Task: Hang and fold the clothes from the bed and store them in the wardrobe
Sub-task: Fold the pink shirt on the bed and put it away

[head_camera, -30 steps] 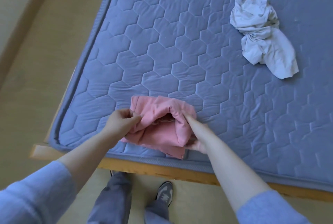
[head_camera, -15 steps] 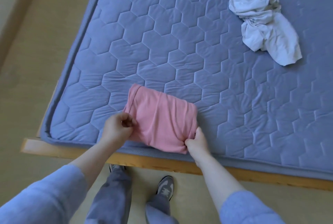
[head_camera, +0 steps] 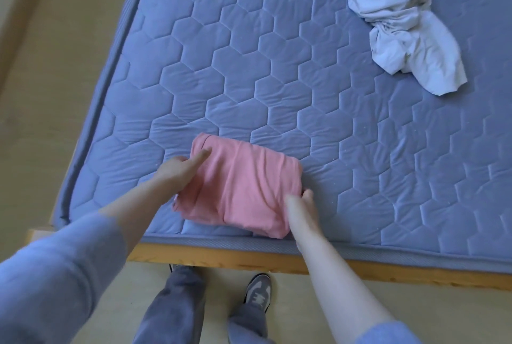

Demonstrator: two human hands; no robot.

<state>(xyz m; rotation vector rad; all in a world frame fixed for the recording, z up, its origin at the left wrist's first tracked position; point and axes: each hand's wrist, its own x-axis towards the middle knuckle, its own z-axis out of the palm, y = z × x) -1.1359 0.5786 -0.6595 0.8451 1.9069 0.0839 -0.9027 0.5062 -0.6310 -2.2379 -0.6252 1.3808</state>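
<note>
Folded pink garment (head_camera: 243, 188) lies flat on the mattress (head_camera: 249, 66) at its near edge, just past the wooden frame (head_camera: 221, 256). Left hand (head_camera: 177, 172) rests on its left edge, fingers straight; right hand (head_camera: 303, 206) is at its near-right corner, blurred, can't tell if it's pinching. Crumpled white garment (head_camera: 401, 25) lies far right, well apart

Single view, head-worn, wide-angle. The wearer stands at the near edge of the mattress (head_camera: 277, 66), towards its near-left corner. The lens faces forward and steeply down.

Range is close. Both forearms enter from the bottom of the frame, with the left hand (head_camera: 177, 170) and right hand (head_camera: 303, 210) just past the near edge.

The wooden bed frame (head_camera: 221, 256) crosses the lower part of the frame, with a shoe (head_camera: 257, 292) below it. The floor (head_camera: 55, 66) fills the left side. The mattress's left edge runs diagonally upward, and the top and right frame borders crop the mattress.
</note>
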